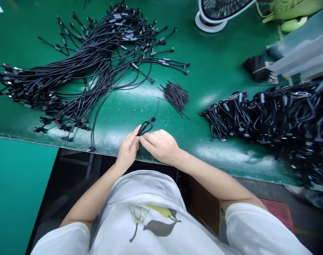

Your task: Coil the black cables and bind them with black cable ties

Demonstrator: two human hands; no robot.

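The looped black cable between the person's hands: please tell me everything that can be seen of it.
The looped black cable is thin and looks plastic- or rubber-coated. It is folded into a small, narrow bundle, with a dark, plug-like end at its far side. The left hand and right hand meet at its near end, and their fingers hide that part. It lies over the glossy green tabletop, near the front edge; whether it touches the surface is unclear.
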